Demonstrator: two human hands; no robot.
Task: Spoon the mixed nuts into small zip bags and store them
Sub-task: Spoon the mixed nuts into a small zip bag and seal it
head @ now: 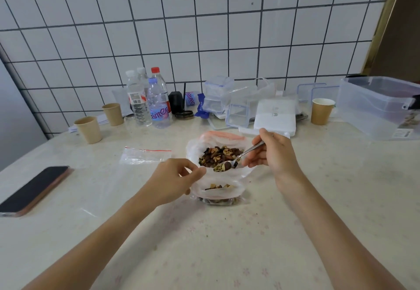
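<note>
Nearest, the small bag [218, 193] is pinched open by the left hand [176, 177]. Right hand [271, 153] grasps the spoon [236, 160], handle running up-right; its loaded bowl hovers just beyond the bag's mouth.

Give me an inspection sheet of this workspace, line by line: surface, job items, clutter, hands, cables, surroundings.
Surface: pale countertop with a faint flower print, a few dark crumbs near the bags.
Job's things: large open bag of mixed nuts; small zip bag partly filled; spoon loaded with nuts; spare empty zip bag lying flat.
Clutter: phone, three paper cups, water bottles, clear lidded containers, white box.
Hands: left hand pinches the small zip bag's mouth open; right hand holds the spoon.
Cables: nothing seen.
Surroundings: white tiled wall with dark grout.
</note>
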